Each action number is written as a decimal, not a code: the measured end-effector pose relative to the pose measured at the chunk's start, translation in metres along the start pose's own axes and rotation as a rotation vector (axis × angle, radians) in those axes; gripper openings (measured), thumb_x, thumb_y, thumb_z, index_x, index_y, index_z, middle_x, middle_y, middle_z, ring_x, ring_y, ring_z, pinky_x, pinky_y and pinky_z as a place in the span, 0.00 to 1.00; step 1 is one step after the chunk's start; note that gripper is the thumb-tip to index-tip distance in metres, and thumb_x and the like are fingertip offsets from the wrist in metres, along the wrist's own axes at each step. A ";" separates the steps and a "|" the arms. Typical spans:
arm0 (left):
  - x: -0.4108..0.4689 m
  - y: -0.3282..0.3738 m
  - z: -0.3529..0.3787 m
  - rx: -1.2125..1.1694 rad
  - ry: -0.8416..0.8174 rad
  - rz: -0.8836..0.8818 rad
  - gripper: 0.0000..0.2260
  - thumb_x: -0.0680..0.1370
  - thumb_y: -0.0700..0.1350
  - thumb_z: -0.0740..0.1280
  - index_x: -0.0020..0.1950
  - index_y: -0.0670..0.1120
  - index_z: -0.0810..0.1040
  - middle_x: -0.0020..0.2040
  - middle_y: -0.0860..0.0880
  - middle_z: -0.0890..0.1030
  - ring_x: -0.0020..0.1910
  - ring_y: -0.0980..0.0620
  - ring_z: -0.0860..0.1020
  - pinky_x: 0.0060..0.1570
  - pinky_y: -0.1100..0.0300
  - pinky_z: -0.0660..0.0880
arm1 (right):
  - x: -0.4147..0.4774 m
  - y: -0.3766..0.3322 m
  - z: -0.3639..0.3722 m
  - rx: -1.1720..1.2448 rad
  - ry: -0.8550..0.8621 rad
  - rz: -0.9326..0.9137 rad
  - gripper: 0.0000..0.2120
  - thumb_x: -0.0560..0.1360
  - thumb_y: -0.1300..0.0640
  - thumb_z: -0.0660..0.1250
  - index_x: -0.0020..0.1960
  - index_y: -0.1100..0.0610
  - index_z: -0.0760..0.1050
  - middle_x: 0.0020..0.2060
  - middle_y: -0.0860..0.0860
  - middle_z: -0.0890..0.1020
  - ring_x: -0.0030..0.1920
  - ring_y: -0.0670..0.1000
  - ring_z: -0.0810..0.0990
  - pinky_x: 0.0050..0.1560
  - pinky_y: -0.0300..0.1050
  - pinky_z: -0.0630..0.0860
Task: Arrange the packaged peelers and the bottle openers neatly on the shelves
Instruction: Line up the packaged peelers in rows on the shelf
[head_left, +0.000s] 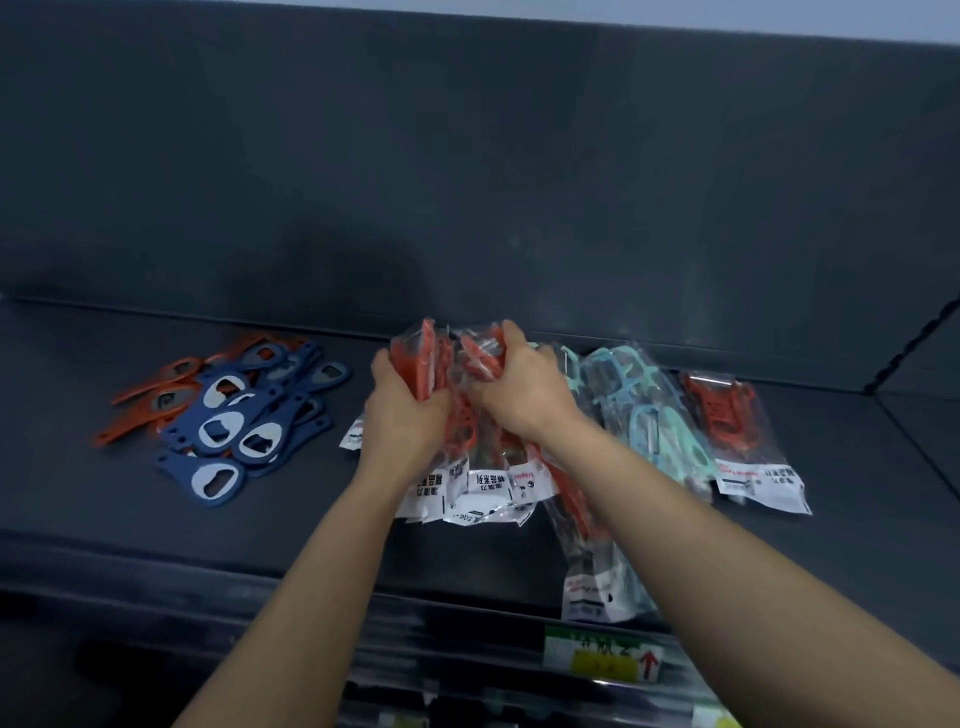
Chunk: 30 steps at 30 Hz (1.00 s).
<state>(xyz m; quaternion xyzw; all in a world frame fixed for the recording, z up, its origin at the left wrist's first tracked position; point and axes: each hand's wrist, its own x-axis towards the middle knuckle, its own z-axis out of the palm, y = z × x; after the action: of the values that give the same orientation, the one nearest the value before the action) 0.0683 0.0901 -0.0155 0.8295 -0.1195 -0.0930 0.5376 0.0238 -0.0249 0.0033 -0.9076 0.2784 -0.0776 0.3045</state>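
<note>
Right forearm side: could easily knock the overhanging peeler pack off the shelf edge while squeezing red peeler packs with left hand and right hand.

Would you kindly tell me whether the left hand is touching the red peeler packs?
Touching: in the head view the left hand grips the red peeler packs, fingers curled round them.

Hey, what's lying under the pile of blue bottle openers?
Some orange bottle openers poke out from beneath the blue bottle openers; how many lie buried is hidden.
</note>
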 end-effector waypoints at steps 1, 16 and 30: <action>0.002 -0.002 -0.002 -0.022 0.017 0.000 0.22 0.75 0.43 0.67 0.67 0.46 0.62 0.43 0.54 0.76 0.35 0.62 0.73 0.24 0.75 0.67 | 0.000 -0.002 0.003 -0.020 -0.025 -0.003 0.39 0.72 0.50 0.70 0.76 0.55 0.52 0.63 0.64 0.68 0.63 0.63 0.70 0.61 0.49 0.71; 0.018 -0.037 -0.037 -0.015 0.085 -0.050 0.23 0.74 0.40 0.67 0.67 0.46 0.62 0.55 0.45 0.76 0.46 0.47 0.79 0.42 0.53 0.78 | 0.004 -0.033 0.042 -0.429 -0.106 0.082 0.48 0.70 0.40 0.69 0.76 0.55 0.44 0.70 0.64 0.63 0.69 0.64 0.62 0.67 0.58 0.62; 0.040 -0.022 -0.033 0.080 0.002 0.115 0.25 0.72 0.40 0.69 0.66 0.45 0.65 0.55 0.46 0.73 0.49 0.49 0.77 0.45 0.55 0.77 | 0.027 -0.038 -0.003 -0.039 0.196 0.056 0.40 0.74 0.63 0.65 0.77 0.54 0.45 0.65 0.63 0.66 0.57 0.64 0.75 0.55 0.52 0.72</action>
<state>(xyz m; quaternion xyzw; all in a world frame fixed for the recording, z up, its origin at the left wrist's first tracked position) 0.1183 0.1153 -0.0236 0.8423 -0.1698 -0.0562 0.5085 0.0625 -0.0164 0.0280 -0.8933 0.3333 -0.1520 0.2603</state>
